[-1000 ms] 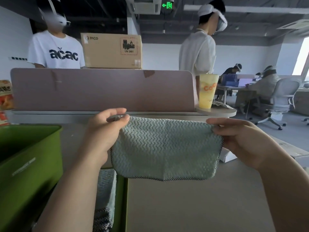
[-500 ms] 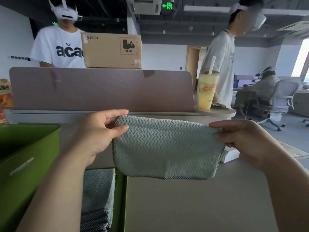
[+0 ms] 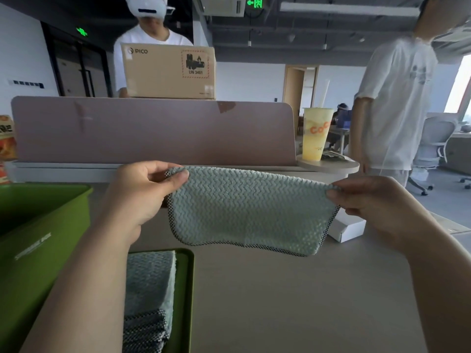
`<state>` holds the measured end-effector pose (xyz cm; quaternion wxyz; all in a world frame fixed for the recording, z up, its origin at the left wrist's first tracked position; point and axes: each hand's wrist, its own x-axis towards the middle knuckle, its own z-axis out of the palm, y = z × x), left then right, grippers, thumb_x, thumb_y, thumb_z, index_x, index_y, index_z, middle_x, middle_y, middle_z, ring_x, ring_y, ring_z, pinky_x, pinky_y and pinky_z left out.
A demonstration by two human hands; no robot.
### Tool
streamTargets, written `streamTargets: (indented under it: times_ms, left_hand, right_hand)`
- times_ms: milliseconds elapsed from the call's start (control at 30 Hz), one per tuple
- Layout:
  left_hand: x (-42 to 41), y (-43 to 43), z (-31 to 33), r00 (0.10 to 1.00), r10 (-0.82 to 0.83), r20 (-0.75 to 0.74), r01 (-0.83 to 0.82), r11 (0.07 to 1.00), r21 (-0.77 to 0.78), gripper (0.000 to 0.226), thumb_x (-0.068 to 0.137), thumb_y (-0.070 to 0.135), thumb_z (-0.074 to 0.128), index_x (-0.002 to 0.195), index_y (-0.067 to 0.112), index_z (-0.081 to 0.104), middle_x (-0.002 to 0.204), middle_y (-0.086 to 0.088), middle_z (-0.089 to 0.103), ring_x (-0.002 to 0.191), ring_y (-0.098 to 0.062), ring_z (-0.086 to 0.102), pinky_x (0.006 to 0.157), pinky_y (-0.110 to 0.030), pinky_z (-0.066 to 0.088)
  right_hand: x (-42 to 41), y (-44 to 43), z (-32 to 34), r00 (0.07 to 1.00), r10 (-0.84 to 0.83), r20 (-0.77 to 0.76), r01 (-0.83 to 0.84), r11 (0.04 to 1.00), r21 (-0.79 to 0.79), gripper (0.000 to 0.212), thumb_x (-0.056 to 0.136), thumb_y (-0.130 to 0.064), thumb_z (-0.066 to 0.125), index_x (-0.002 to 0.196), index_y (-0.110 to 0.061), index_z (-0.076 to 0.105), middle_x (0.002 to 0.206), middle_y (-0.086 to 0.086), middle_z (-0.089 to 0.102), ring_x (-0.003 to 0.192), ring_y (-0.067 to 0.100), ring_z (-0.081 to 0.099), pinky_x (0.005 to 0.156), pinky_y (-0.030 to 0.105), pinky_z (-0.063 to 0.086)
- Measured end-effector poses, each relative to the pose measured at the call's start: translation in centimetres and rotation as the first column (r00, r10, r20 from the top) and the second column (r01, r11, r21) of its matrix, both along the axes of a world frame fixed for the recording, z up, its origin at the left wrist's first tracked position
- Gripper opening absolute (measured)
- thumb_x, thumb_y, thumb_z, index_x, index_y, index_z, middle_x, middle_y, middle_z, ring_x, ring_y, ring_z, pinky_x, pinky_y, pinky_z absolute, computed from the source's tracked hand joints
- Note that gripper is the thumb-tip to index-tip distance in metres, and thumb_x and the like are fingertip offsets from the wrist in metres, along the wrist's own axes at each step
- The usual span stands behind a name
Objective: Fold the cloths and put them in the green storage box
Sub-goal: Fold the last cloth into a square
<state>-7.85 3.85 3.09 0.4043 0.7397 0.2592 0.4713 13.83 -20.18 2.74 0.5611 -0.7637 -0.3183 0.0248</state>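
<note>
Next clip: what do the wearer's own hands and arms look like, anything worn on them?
Nothing worn that shows. The left hand and right hand are bare: no gloves, rings, watch or wristband, and no sleeve in view anywhere up to the frame's edge.

A pinkish partition (image 3: pixel 153 131) spans mid-frame behind the table (image 3: pixel 293 301). Above its top edge shows a cardboard box (image 3: pixel 168 71), with a person in a headset (image 3: pixel 153 34) behind. At right are a yellow cup (image 3: pixel 316 133), a small white box (image 3: pixel 348 229) and a standing person in white (image 3: pixel 392 105).
</note>
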Motion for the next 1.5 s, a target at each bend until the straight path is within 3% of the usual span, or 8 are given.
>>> streamTargets:
  times_ms: [267,400,633,767,900,1033,1267,1500]
  left_hand:
    - [0.2,0.1,0.4,0.986,-0.035,0.163,0.051,0.994,-0.097,0.010,0.085,0.032,0.067,0.077,0.027,0.067,0.078,0.009,0.067,0.075,-0.007,0.061,0.079,-0.028,0.049]
    - [0.5,-0.8,0.8,0.982,0.040,0.184,-0.031,0.998,-0.054,0.017,0.084,0.041,0.067,0.074,0.027,0.067,0.079,0.009,0.068,0.075,-0.009,0.062,0.074,-0.031,0.049]
    - [1.5,-4.4,1.3,0.999,-0.016,0.048,0.013,0.998,0.054,0.031,0.078,0.050,0.067,0.071,0.019,0.065,0.068,0.009,0.068,0.060,0.000,0.060,0.054,-0.019,0.043]
    - [2.1,-6.4,1.7,0.966,-0.248,-0.073,0.251,0.967,0.043,0.041,0.059,0.064,0.063,0.069,0.024,0.067,0.060,0.017,0.066,0.056,0.006,0.057,0.059,-0.023,0.041]
    - [2.2,-7.6,2.2,0.919,-0.374,-0.124,0.383,0.922,0.058,0.040,0.053,0.066,0.071,0.079,0.035,0.070,0.075,0.017,0.072,0.073,-0.001,0.066,0.076,-0.030,0.049]
    - [1.3,-7.6,2.9,0.896,-0.426,-0.123,0.432,0.902,0.022,0.043,0.053,0.062,0.079,0.090,0.044,0.067,0.090,0.014,0.074,0.092,-0.012,0.069,0.091,-0.049,0.052]
    - [-0.1,-7.3,3.4,0.796,-0.556,-0.238,0.562,0.826,-0.049,0.037,0.059,0.046,0.077,0.093,0.030,0.075,0.097,0.013,0.076,0.096,-0.006,0.069,0.097,-0.041,0.048]
    - [0.4,-8.1,3.7,0.903,-0.429,-0.009,0.430,0.903,0.011,0.029,0.054,0.042,0.073,0.082,0.037,0.073,0.073,0.017,0.072,0.071,0.002,0.067,0.070,-0.023,0.047]
  right_hand:
    - [0.2,-0.2,0.0,0.999,-0.009,0.036,0.007,0.999,0.048,0.008,0.080,-0.021,0.075,0.073,-0.017,0.076,0.074,-0.006,0.074,0.085,0.028,0.068,0.089,0.042,0.052]
    - [0.7,-0.1,-0.5,0.998,0.014,0.054,-0.015,0.999,0.029,0.025,0.086,-0.017,0.068,0.062,-0.013,0.068,0.050,-0.007,0.059,0.056,0.017,0.054,0.071,0.037,0.046]
    - [-0.3,1.7,-1.3,0.991,0.044,0.124,0.022,0.874,-0.485,0.016,0.083,-0.020,0.071,0.074,-0.007,0.071,0.081,0.018,0.068,0.075,0.027,0.062,0.067,0.034,0.046]
    - [-4.9,2.8,0.6,0.944,0.326,0.045,-0.312,0.931,-0.188,0.057,0.069,-0.046,0.076,0.121,-0.026,0.061,0.122,-0.010,0.065,0.111,-0.001,0.057,0.087,0.024,0.050]
    - [-7.4,4.0,1.4,0.762,0.638,0.108,-0.640,0.768,-0.018,0.043,0.080,-0.018,0.071,0.122,-0.018,0.061,0.119,0.008,0.070,0.116,0.026,0.062,0.099,0.042,0.049]
    - [-7.8,3.6,2.2,0.812,0.551,0.195,-0.577,0.808,0.120,0.021,0.075,-0.022,0.072,0.092,-0.010,0.072,0.089,0.005,0.075,0.081,0.014,0.068,0.073,0.026,0.053]
    - [-7.3,1.8,3.3,0.898,0.411,0.156,-0.439,0.856,0.272,0.031,0.058,-0.031,0.074,0.078,-0.009,0.068,0.080,0.007,0.074,0.073,0.022,0.069,0.073,0.040,0.058]
    - [-6.9,1.0,3.8,0.917,0.308,0.254,-0.360,0.913,0.194,0.029,0.066,-0.009,0.077,0.092,-0.011,0.065,0.089,-0.001,0.076,0.076,0.015,0.074,0.067,0.025,0.058]
